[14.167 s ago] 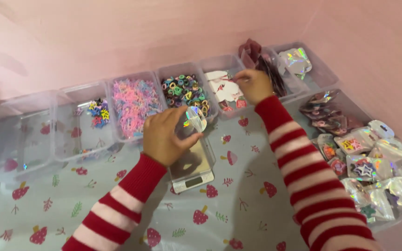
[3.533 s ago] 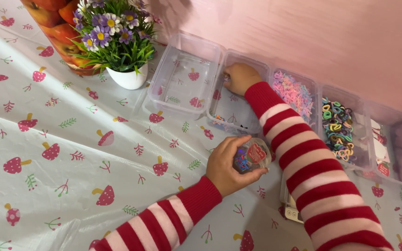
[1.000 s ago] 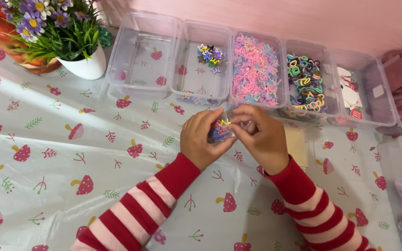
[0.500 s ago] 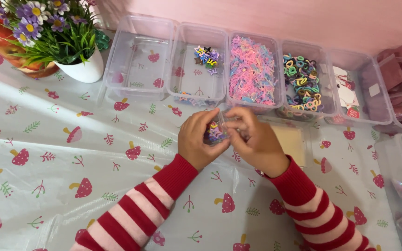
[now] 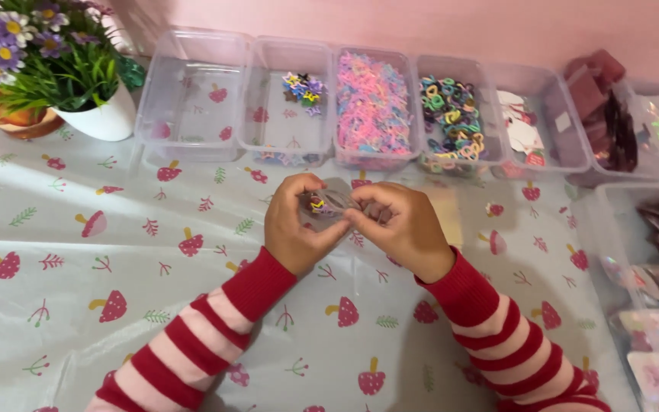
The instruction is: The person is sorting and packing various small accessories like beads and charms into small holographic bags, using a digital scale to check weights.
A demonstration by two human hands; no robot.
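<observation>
Both my hands meet just in front of a row of clear plastic bins that stands along the pink wall. My left hand has its grip closed around a small clear pouch with tiny coloured pieces showing through it. My right hand pinches the same pouch from the other side, fingertips pressed to its edge, so both grips are closed on it. The pouch sits between my thumbs, lifted just above the counter, which wears a pale cloth printed with red mushrooms.

In the row of bins, the one directly behind the pouch holds a small cluster of coloured star shapes. The next bin to its right is full of pink and pastel bands, and the one after that holds loops in mixed colours. At the left end of the row stands a white pot of purple flowers.
</observation>
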